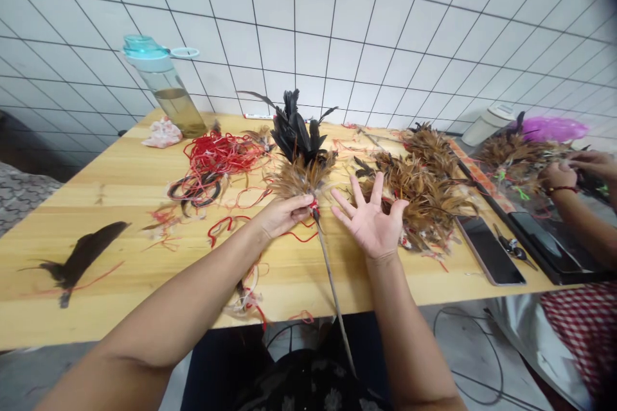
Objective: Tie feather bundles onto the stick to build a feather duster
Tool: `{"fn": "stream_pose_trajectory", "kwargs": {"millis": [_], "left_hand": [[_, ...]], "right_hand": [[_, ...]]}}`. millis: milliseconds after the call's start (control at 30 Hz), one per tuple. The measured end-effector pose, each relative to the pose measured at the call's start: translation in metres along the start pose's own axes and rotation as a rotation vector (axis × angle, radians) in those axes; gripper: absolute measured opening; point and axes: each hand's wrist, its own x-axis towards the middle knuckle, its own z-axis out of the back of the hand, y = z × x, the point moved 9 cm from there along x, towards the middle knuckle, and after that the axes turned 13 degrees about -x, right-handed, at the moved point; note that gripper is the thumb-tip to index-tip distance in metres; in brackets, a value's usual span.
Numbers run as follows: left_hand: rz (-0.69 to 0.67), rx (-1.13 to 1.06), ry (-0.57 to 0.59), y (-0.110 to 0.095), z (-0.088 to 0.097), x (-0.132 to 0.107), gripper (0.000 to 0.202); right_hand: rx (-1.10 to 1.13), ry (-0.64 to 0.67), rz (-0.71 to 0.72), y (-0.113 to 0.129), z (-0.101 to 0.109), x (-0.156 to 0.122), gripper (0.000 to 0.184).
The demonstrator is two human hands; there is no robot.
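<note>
My left hand [283, 214] grips a feather duster [303, 160] just below its head, where red thread is wound around the thin stick [332, 292]. The duster has brown feathers at the base and black feathers on top, and it stands tilted above the wooden table [120, 186]. My right hand [370, 221] is held palm up with fingers spread, empty, just right of the stick and in front of a heap of loose brown feathers [424, 189].
A tangle of red string [216, 157] lies left of the duster, a water bottle [166, 87] behind it, a dark feather bundle [80, 260] at the near left. A phone [489, 249] and scissors [513, 249] lie right. Another person's hands [573, 173] work at the far right.
</note>
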Motion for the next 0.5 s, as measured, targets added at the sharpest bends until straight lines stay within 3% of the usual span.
{"fn": "stream_pose_trajectory", "kwargs": {"millis": [300, 500], "left_hand": [[0.008, 0.018, -0.045, 0.001, 0.002, -0.002, 0.019], [0.016, 0.002, -0.026, 0.001, -0.001, -0.002, 0.018]], "right_hand": [[-0.048, -0.025, 0.03, -0.001, 0.008, 0.002, 0.055], [0.118, -0.008, 0.033, 0.0, 0.011, 0.002, 0.058]]}}
